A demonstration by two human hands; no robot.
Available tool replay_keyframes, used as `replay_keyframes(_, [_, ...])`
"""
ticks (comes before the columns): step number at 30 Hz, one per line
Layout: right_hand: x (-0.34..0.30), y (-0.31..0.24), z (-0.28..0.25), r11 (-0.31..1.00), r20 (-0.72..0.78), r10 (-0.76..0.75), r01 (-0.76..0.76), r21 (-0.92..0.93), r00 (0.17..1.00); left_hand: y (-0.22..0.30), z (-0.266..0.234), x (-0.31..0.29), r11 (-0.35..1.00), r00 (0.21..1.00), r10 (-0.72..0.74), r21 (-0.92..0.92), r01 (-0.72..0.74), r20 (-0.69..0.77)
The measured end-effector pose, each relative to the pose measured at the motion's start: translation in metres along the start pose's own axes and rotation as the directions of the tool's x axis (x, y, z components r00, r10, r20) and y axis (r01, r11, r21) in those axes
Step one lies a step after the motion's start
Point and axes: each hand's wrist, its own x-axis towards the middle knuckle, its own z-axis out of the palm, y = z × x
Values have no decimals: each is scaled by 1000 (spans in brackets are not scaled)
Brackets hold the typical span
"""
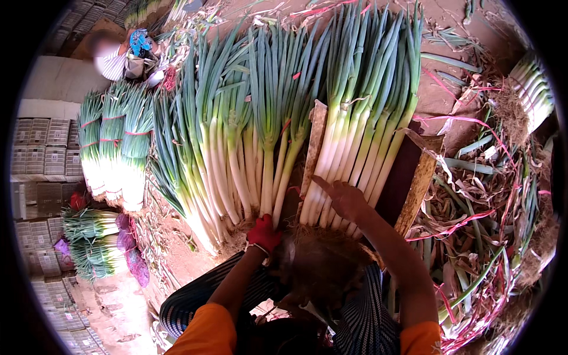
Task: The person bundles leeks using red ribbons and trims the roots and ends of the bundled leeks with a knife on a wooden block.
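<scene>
Long green onions (pixel 355 136) lie side by side in a wooden frame, white ends and roots toward me. My bare right hand (pixel 346 198) rests over their white stalks, index finger stretched out to the left and the others partly bent. Left of the frame lies a loose heap of more green onions (pixel 225 136). My left hand (pixel 264 234), in a red glove, is closed at the root end of a stalk at the right side of that heap. The frame has a left wooden side (pixel 313 145) and a right wooden side (pixel 417 192).
Tied bundles of green onions (pixel 118 142) stand at the left, with more bundles (pixel 97 234) below them. Trimmed leaves and pink string (pixel 467 219) litter the ground at right, where another bunch (pixel 531 92) lies. A person (pixel 115 62) sits at the far left.
</scene>
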Motion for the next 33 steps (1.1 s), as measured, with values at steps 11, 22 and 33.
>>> replay_keyframes(11, [3, 1, -7, 985, 83, 49, -62, 159, 995, -4, -75, -27, 233, 993, -101, -969, 85, 63])
replay_keyframes(22, [26, -25, -67, -273, -304, 348, 406, 872, 887, 110, -36, -105, 142, 973, 177, -974, -175, -149])
replay_keyframes(33, [-15, 55, -104, 190, -574, 651, 625, 757, 497, 165, -76, -72, 418, 845, 531, -888, -192, 67])
